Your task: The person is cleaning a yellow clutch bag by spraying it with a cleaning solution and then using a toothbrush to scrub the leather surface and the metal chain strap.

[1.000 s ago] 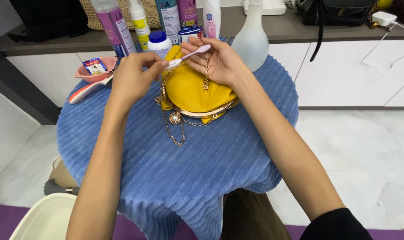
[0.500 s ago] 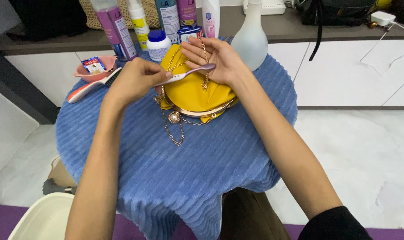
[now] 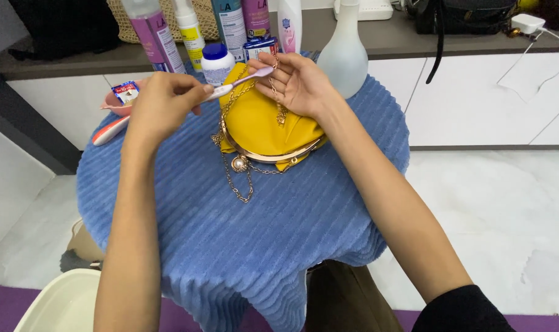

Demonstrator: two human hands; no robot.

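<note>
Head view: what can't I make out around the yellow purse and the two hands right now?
- Far side of the yellow purse: hidden by the right hand.
- Handle of the small brush: buried in the left hand.
- Tops of the bottles behind: cut off by the top edge.
- Table under the blue cloth: fully covered.
- White tub: cut off by the bottom edge.

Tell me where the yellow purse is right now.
In the head view, the yellow purse lies on the blue-covered round table, under the right hand, just in front of the bottles.
</note>
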